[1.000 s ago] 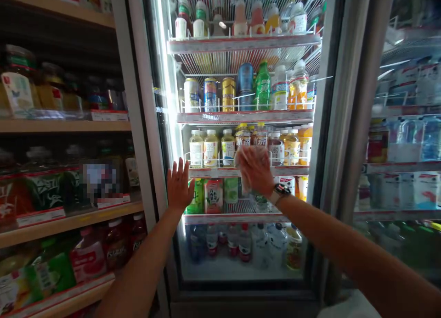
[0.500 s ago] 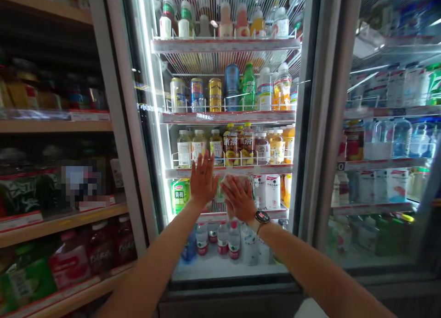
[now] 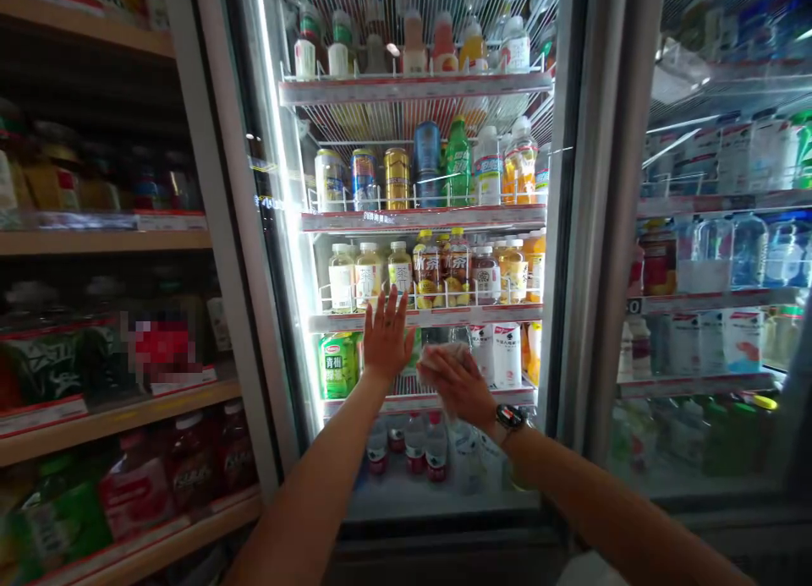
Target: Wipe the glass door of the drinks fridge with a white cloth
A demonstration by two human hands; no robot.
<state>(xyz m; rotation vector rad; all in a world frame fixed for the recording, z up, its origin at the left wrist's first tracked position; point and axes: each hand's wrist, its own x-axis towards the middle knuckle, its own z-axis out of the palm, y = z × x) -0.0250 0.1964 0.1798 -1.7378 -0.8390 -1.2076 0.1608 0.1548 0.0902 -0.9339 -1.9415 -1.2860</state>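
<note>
My left hand (image 3: 386, 339) lies flat with fingers spread against the glass door (image 3: 412, 497) of a lit drinks fridge. Right of it, my right hand (image 3: 464, 390) presses a crumpled whitish cloth (image 3: 458, 352) to the glass. The cloth is partly covered by the fingers, and a lower bit hangs under the palm. A dark round watch (image 3: 509, 417) sits on my right wrist. Behind the glass, near my left fingertips, stand tea bottles (image 3: 399, 265); a green carton-like pack (image 3: 338, 362) is left of that hand.
Metal door frames (image 3: 574, 231) flank the glass. A second fridge section with water bottles (image 3: 748, 252) is on the right. At left, open wooden-edged shelves (image 3: 120, 408) hold several bottles. Drink cans (image 3: 397, 178) and bottles fill wire shelves inside.
My right hand and the cloth have shifted slightly right and down across the glass, the hand tilting more. My left hand appears a little further right, still flat. The view has shifted slightly.
</note>
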